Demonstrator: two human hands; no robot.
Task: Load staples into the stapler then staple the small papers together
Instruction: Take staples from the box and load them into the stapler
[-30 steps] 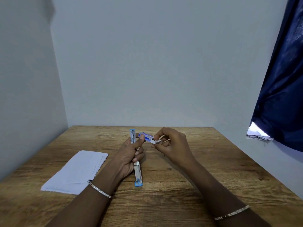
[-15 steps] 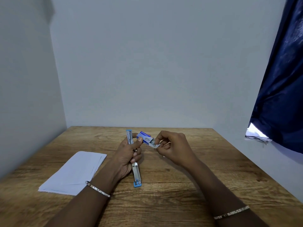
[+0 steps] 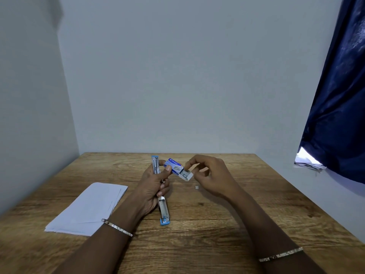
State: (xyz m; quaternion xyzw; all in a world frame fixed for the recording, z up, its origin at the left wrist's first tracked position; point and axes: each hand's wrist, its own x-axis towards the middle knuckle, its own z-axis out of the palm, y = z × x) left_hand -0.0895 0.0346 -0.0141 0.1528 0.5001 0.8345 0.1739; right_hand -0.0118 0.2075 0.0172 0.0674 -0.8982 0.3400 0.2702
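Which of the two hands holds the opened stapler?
The left hand: it grips the stapler and the staple box together; the right hand only reaches toward the box's open end.

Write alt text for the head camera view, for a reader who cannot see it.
At a wooden table, a left hand holds an opened stapler and a blue staple box, while the right hand pinches the box's open end. A stack of white papers lies to the left.

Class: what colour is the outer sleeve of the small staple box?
The staple box sleeve is blue with white print; head view shows it.
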